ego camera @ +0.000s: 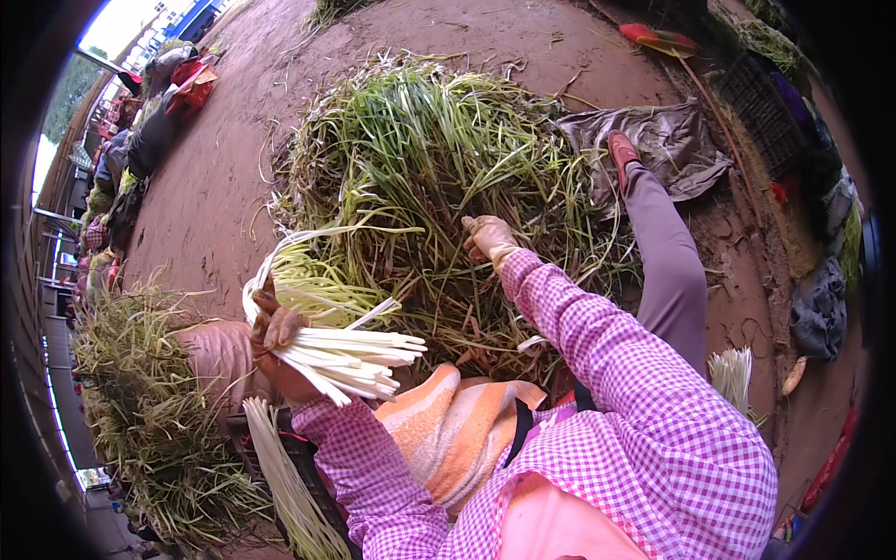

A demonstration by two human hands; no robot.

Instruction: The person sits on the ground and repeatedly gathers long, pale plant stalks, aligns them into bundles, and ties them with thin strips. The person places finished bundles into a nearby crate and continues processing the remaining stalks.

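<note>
My left hand (280,332), in a soiled glove, grips a bundle of white leafy-vegetable stalks (357,357). The cut ends point right, and the yellow-green leaves (308,273) hang away over the far side. My right hand (490,241), also gloved, hovers at the near side of a large heap of long green leafy stalks (427,133). Its fingers are curled in, and I see nothing held between them. An orange-and-white striped towel (455,434) lies across my lap, just below the bundle.
A second heap of leaves (154,420) is beside my left leg. Pale stalk bundles rest at my left (287,476) and right (730,378). A grey plastic sheet (651,147) lies under my right shoe (623,154). A black crate (763,112) stands far right; people sit at far left.
</note>
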